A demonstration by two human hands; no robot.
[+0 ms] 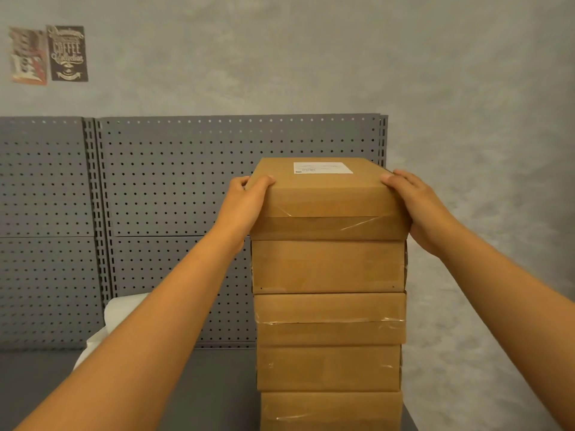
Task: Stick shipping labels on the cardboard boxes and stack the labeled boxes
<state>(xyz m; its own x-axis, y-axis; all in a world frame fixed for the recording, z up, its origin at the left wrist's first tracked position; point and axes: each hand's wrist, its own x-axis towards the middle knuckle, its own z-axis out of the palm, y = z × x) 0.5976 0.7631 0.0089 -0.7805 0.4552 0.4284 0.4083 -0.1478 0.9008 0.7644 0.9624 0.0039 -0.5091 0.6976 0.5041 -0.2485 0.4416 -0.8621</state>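
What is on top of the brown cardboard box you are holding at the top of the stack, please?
A white rectangular shipping label lies flat near the far edge of the top brown cardboard box; its print is too small to read. Both thumbs also rest on the near corners. Nothing else shows there.

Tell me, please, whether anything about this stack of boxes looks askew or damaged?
Nothing is damaged. The top box, held at its sides by the left hand and right hand, sits slightly wider than the second box, and the lower boxes step slightly inward. Its label lies flat.
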